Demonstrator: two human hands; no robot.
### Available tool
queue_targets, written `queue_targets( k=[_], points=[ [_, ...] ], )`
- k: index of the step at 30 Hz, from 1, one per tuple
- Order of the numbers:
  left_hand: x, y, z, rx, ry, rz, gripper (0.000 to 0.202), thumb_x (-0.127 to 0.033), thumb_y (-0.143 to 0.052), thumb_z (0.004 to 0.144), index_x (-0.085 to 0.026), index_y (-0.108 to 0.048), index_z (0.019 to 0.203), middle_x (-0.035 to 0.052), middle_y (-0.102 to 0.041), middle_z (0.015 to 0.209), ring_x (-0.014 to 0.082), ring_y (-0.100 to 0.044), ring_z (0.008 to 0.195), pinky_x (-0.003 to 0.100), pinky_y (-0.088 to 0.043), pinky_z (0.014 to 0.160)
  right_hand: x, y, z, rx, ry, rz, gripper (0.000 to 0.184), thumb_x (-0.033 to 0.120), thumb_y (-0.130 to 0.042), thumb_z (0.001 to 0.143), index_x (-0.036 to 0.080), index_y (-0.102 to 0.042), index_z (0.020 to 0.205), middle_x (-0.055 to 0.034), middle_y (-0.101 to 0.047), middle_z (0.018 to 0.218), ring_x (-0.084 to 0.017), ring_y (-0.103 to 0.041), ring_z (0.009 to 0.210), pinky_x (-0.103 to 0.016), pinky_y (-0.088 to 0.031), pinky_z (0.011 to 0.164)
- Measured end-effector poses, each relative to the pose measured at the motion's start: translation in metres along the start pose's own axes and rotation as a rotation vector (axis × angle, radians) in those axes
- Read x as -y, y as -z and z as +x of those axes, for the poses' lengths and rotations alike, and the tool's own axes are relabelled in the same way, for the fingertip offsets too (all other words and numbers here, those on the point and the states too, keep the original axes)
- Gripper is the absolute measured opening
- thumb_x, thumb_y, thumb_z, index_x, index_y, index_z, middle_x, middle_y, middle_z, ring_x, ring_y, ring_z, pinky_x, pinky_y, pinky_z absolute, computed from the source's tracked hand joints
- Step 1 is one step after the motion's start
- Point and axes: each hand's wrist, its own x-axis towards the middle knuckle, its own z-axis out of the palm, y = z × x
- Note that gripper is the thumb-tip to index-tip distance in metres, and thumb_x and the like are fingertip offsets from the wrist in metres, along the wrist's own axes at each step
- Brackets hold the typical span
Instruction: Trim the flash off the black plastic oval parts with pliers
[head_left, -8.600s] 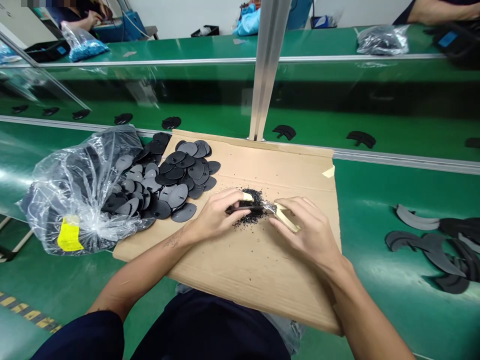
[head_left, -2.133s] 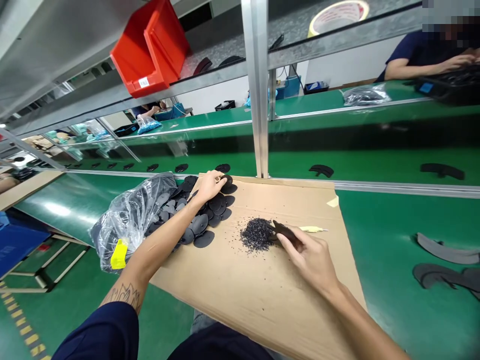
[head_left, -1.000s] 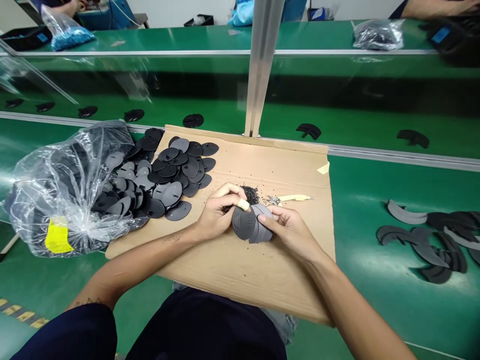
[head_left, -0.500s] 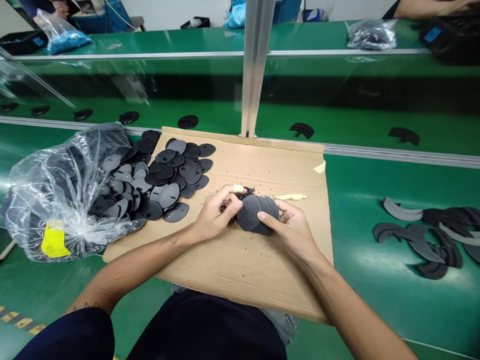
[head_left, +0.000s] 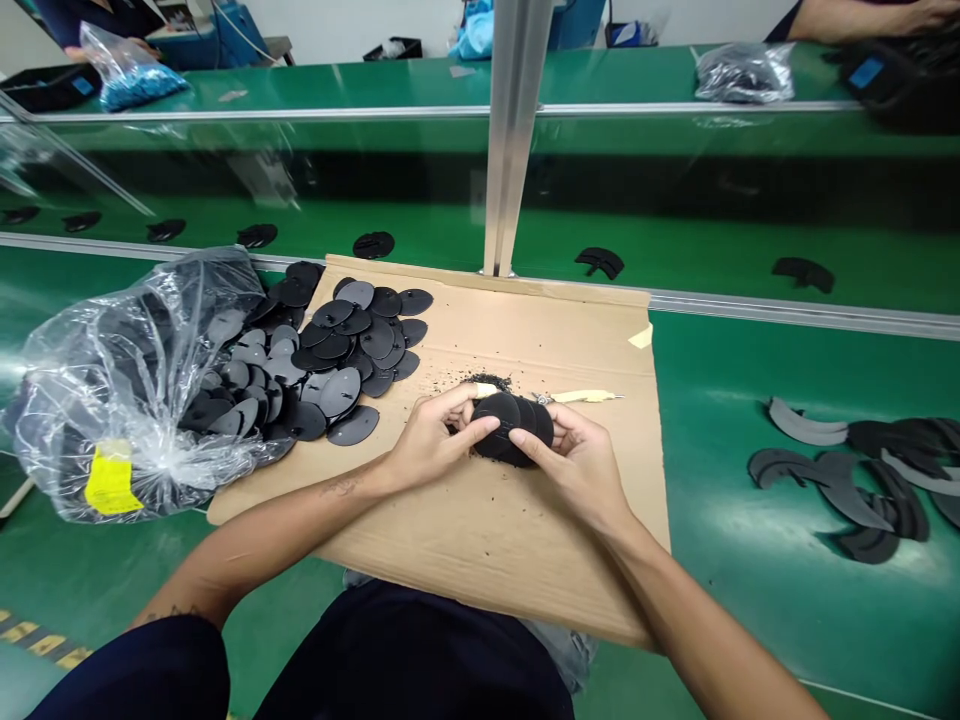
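Note:
Both my hands meet over a sheet of cardboard (head_left: pixel 495 540) on my lap. My left hand (head_left: pixel 435 440) and my right hand (head_left: pixel 581 465) are both closed on a small stack of black oval plastic discs (head_left: pixel 514 425), held just above the cardboard. A taped fingertip shows on my left hand. Dark shavings (head_left: pixel 491 381) lie scattered behind the stack. A small knife with a cream handle (head_left: pixel 581 397) lies on the cardboard just beyond my right hand, untouched.
A pile of loose black discs (head_left: pixel 352 345) spills from a clear plastic bag (head_left: pixel 127 385) at left. Curved grey-black parts (head_left: pixel 855 475) lie on the green table at right. A metal post (head_left: pixel 510 140) rises behind the cardboard. Black pieces sit along the conveyor (head_left: pixel 600 262). Other people's arms show at the far table.
My left hand fetched discs from the pile while the knife was laid down. Both hands then closed round the stack, which has tilted flatter and shifted slightly forward over the last second.

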Motion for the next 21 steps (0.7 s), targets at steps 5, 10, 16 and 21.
queue_targets(
  k=[5, 10, 16, 21],
  points=[
    [0.002, 0.001, 0.001, -0.028, -0.049, 0.06, 0.034, -0.038, -0.07, 0.091, -0.013, -0.07, 0.114, -0.0067, -0.046, 0.062, 0.0072, -0.047, 0.053, 0.02, -0.043, 0.054, 0.001, 0.0, 0.0, 0.008, 0.013, -0.032, 0.04, 0.052, -0.085, 0.07, 0.019, -0.064, 0.079, 0.0013, -0.065, 0.071, -0.013, -0.062, 0.064, -0.027, -0.056, 0.062],
    [-0.001, -0.001, 0.0, -0.03, -0.033, 0.071, 0.035, -0.039, -0.071, 0.091, -0.014, -0.072, 0.115, -0.0048, -0.051, 0.063, 0.008, -0.047, 0.057, 0.02, -0.043, 0.057, 0.003, -0.001, -0.001, -0.003, 0.056, -0.096, 0.039, 0.054, -0.08, 0.075, 0.02, -0.06, 0.075, 0.003, -0.057, 0.066, -0.012, -0.056, 0.06, -0.026, -0.052, 0.057],
    [-0.002, -0.006, 0.004, 0.041, 0.083, -0.117, 0.043, -0.051, -0.07, 0.088, -0.012, -0.072, 0.105, 0.0082, -0.072, 0.095, 0.017, -0.067, 0.082, 0.024, -0.053, 0.069, 0.004, -0.004, -0.004, -0.01, 0.139, -0.108, 0.03, 0.046, -0.076, 0.082, 0.021, -0.059, 0.078, 0.0024, -0.057, 0.071, -0.013, -0.056, 0.065, -0.025, -0.05, 0.061],
    [-0.005, 0.003, 0.005, 0.117, -0.081, 0.119, 0.038, -0.05, -0.065, 0.094, -0.012, -0.072, 0.097, 0.006, -0.069, 0.085, 0.0147, -0.063, 0.074, 0.025, -0.05, 0.067, 0.004, 0.006, -0.002, 0.082, 0.239, -0.42, 0.025, 0.041, -0.067, 0.09, 0.02, -0.06, 0.077, 0.0005, -0.06, 0.069, -0.014, -0.054, 0.063, -0.025, -0.044, 0.057]
  ],
)
